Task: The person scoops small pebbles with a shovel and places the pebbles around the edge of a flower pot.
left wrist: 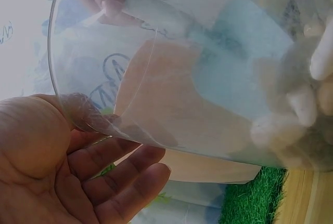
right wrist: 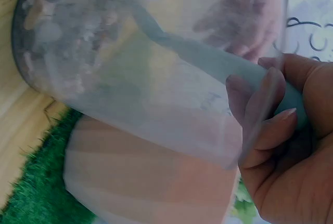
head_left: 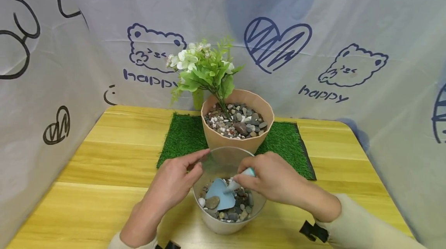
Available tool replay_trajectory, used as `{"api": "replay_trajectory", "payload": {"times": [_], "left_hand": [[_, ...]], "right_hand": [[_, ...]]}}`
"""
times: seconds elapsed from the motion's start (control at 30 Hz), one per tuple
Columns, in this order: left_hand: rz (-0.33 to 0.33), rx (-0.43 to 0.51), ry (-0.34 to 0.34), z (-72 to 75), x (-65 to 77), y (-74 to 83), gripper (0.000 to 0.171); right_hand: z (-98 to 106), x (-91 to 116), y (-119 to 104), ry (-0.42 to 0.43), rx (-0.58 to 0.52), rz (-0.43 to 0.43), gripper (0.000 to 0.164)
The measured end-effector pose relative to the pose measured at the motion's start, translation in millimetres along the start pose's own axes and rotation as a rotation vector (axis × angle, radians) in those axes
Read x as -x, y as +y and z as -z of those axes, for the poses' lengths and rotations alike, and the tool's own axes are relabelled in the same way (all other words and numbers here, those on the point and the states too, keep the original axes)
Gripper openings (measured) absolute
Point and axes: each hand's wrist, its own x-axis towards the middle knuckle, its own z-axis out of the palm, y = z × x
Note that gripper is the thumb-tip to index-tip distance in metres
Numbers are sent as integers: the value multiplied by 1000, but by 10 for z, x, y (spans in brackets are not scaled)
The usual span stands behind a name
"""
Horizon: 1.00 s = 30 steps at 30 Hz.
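A clear plastic bucket (head_left: 226, 224) stands on the table with mixed pebbles (head_left: 240, 212) in its bottom. My left hand (head_left: 179, 179) holds the bucket's left rim; in the left wrist view the thumb shows through the clear wall, with the other fingers outside. Inside the bucket, a small light-blue trowel (head_left: 221, 194) has its blade down among the pebbles, a larger flat stone (head_left: 212, 202) at its edge. My right hand (head_left: 268, 177) grips the trowel's handle (right wrist: 218, 63) over the right rim, fingers curled round it.
Behind the bucket, a peach flowerpot (head_left: 237, 144) filled with pebbles stands on a green turf mat (head_left: 289, 148). White artificial flowers (head_left: 188, 60) with green leaves rise from it. A printed cloth (head_left: 216, 5) hangs behind the wooden table (head_left: 115, 156).
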Motion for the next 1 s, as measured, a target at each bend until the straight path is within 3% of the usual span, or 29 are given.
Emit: {"api": "replay_trajectory", "payload": {"times": [0.37,0.67,1.0], "left_hand": [[-2,-6,4,-4,-2,9,46],[-4,-5,0,2,-4,8,47],[4,-6,-4,-7,-4,14,47]], "right_hand": [[89,28,18,-86,-259,-123,22],[131,54,90,-120,-336,-152,19],[186,122,155,-158,-352,-121,17]]}}
